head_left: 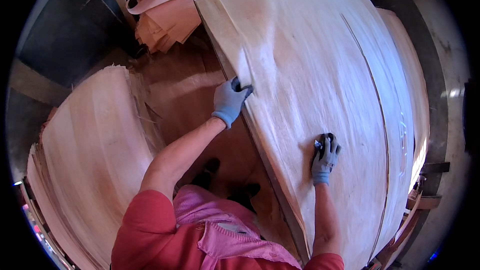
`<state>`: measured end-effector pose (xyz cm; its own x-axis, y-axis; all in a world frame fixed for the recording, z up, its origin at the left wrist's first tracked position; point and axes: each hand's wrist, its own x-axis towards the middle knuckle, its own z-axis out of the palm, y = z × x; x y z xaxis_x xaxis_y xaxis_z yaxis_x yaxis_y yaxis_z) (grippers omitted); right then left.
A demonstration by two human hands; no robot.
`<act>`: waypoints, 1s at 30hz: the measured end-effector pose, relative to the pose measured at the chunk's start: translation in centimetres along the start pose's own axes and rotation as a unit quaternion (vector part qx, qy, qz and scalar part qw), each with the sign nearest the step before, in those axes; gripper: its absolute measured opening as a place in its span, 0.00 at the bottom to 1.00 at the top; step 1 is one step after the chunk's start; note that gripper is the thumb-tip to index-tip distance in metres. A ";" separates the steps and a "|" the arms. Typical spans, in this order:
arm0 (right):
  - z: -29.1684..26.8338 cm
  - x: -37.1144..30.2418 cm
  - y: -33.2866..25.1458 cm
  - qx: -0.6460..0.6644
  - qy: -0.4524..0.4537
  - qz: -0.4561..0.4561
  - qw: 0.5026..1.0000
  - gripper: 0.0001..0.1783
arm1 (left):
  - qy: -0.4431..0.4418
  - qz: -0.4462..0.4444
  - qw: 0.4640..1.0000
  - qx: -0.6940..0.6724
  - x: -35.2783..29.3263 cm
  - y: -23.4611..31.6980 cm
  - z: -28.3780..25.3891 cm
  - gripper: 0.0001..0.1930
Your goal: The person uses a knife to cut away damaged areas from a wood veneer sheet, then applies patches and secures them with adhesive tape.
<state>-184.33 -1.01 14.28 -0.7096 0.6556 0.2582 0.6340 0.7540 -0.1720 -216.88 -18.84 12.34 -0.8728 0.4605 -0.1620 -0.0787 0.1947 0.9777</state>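
A large pale wood veneer sheet [305, 65] lies on top of a broad stack. My left hand [230, 101], in a grey glove with a blue cuff and dark fingertips, pinches the sheet's left edge, where the veneer is wrinkled. Over the lower middle of the sheet is my right hand [326, 157], gloved the same way. Its fingers are curled around a small dark object with a shiny end, too small to name. A long dark split [374, 82] runs down the veneer to the right of that hand.
Another veneer stack [97, 145] stands at my left. Loose reddish veneer sheets [170, 12] are piled at the far left. Brown floor [175, 77] lies between the stacks, with my dark shoes [206, 172] on it. Wooden pieces [425, 202] stick out at the right.
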 end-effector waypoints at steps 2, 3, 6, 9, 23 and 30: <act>-0.2 0.0 -0.4 0.008 0.023 -0.011 1.000 0.22 | -0.042 -0.157 0.986 0.032 0.0 -1.4 -0.9 0.11; -0.4 -0.5 -0.7 0.004 0.012 -0.008 1.000 0.22 | -0.035 -0.103 0.994 -0.023 -0.4 -2.1 -0.7 0.14; -1.4 -1.6 -1.4 -0.005 -0.035 0.025 0.999 0.20 | 0.009 -0.060 0.996 0.059 -1.2 -2.6 -0.5 0.17; -1.3 -1.9 -1.6 -0.071 -0.119 0.054 0.989 0.20 | -0.012 -0.072 0.993 0.096 -1.9 -2.0 -0.3 0.20; 1.9 2.0 -1.6 0.003 -0.004 -0.004 1.000 0.27 | 0.038 0.344 0.806 0.480 -0.1 2.0 -3.0 0.39; -0.5 2.1 -0.2 0.009 0.004 0.000 1.000 0.25 | -0.073 0.311 0.768 0.555 -1.0 0.3 -0.1 0.45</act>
<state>-185.75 0.18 15.28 -0.7074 0.6549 0.2659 0.6277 0.7550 -0.1896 -216.13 -19.32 12.79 -0.5055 0.8397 0.1982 0.8615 0.4786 0.1698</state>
